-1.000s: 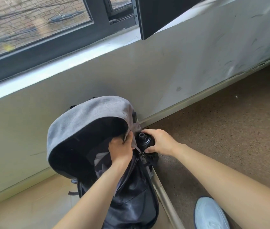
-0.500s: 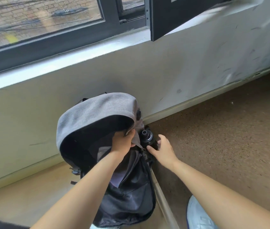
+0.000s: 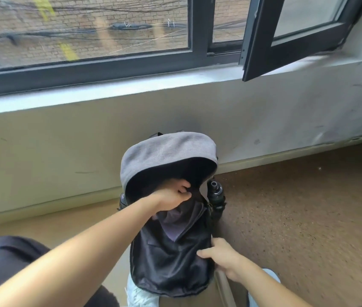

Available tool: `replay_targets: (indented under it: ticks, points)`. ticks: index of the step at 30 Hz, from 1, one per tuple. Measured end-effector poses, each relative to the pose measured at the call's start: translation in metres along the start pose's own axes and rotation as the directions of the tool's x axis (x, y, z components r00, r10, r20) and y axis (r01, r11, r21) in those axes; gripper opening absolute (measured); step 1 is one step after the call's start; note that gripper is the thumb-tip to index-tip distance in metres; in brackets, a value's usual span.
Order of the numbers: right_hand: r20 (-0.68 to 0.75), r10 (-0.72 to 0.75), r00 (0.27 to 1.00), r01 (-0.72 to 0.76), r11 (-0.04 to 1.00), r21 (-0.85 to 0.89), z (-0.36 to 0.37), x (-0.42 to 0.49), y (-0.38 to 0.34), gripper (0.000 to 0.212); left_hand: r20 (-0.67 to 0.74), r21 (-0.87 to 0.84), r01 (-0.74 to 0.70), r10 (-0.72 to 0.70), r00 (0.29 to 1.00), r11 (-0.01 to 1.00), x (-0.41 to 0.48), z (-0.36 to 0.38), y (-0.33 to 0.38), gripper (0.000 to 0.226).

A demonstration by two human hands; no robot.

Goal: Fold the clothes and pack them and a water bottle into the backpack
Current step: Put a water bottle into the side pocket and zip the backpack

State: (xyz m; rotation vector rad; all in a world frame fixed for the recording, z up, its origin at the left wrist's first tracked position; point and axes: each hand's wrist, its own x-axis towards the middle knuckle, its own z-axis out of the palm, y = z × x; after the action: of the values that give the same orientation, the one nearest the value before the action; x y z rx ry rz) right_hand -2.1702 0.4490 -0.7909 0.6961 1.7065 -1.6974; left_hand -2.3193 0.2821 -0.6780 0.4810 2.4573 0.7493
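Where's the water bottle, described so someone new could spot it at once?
Below the window, a grey-topped backpack stands by the wall. The bottle sits upright against its right side. It is the only glossy black cylinder there, with a small round cap.

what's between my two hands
Head view: the backpack front panel and purple cloth in its opening lie between left hand and right hand.
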Motion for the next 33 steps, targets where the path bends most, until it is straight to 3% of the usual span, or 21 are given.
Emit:
replay_targets:
  ticks: [3, 5, 8, 11, 13, 15, 16, 17, 18, 19, 20, 22, 24, 28, 33]
  points:
    - [0.053, -0.117, 0.992, 0.103, 0.970, 0.222, 0.014, -0.020, -0.039, 0.026, 0.115, 0.324, -0.104, 0.070, 0.991, 0.940, -0.032, -0.018, 0.006, 0.045]
    - [-0.012, -0.134, 0.991, 0.129, 0.924, 0.361, 0.021, -0.032, -0.071, 0.021, 0.119, 0.468, -0.167, 0.125, 0.985, 0.868, -0.055, -0.029, 0.016, 0.045]
    - [-0.110, -0.012, 0.994, 0.072, 0.820, 0.567, 0.022, -0.038, -0.114, 0.019, 0.061, 0.514, -0.170, 0.162, 0.985, 0.840, -0.088, -0.043, 0.029, 0.049]
    - [-0.197, 0.017, 0.980, 0.126, 0.717, 0.685, 0.016, -0.035, -0.143, 0.021, -0.004, 0.459, -0.163, 0.186, 0.983, 0.873, -0.114, -0.054, 0.039, 0.064]
    - [-0.244, 0.028, 0.969, 0.179, 0.596, 0.783, 0.011, -0.036, -0.160, 0.026, -0.041, 0.490, -0.181, 0.230, 0.972, 0.853, -0.127, -0.055, 0.042, 0.077]
    - [-0.224, 0.005, 0.975, 0.197, 0.450, 0.871, 0.005, -0.037, -0.169, 0.032, -0.088, 0.632, -0.179, 0.300, 0.950, 0.754, -0.135, -0.049, 0.038, 0.098]
    - [-0.250, 0.018, 0.968, 0.211, 0.482, 0.850, 0.002, -0.039, -0.173, 0.026, -0.101, 0.708, -0.159, 0.322, 0.941, 0.688, -0.134, -0.046, 0.034, 0.102]
    - [-0.198, 0.048, 0.979, 0.157, 0.440, 0.884, -0.004, -0.047, -0.177, 0.019, -0.119, 0.763, -0.131, 0.338, 0.934, 0.632, -0.129, -0.043, 0.029, 0.099]
    - [-0.192, 0.013, 0.981, 0.155, 0.542, 0.826, -0.003, -0.059, -0.183, 0.029, -0.142, 0.783, -0.107, 0.344, 0.928, 0.612, -0.124, -0.042, 0.025, 0.089]
    - [-0.316, -0.017, 0.949, 0.216, 0.765, 0.607, -0.005, -0.058, -0.182, 0.038, -0.169, 0.770, -0.098, 0.349, 0.922, 0.630, -0.117, -0.044, 0.022, 0.075]
    - [-0.343, -0.045, 0.938, 0.246, 0.784, 0.570, -0.008, -0.058, -0.183, 0.040, -0.202, 0.737, -0.097, 0.355, 0.913, 0.669, -0.110, -0.047, 0.021, 0.057]
    - [-0.213, -0.133, 0.968, 0.250, 0.594, 0.764, -0.017, -0.043, -0.182, 0.023, -0.271, 0.657, -0.110, 0.370, 0.888, 0.745, -0.096, -0.057, 0.020, 0.028]
    - [-0.161, -0.126, 0.979, 0.204, 0.556, 0.806, -0.021, -0.040, -0.184, 0.025, -0.346, 0.610, -0.135, 0.415, 0.841, 0.781, -0.083, -0.069, 0.022, 0.020]
    - [-0.243, -0.209, 0.947, 0.309, 0.800, 0.514, -0.037, -0.051, -0.182, 0.029, -0.399, 0.632, -0.150, 0.486, 0.778, 0.760, -0.055, -0.095, 0.032, 0.024]
    - [-0.440, -0.251, 0.862, 0.334, 0.935, 0.122, -0.068, -0.029, -0.164, 0.015, -0.420, 0.640, -0.122, 0.479, 0.771, 0.759, -0.023, -0.131, 0.022, 0.023]
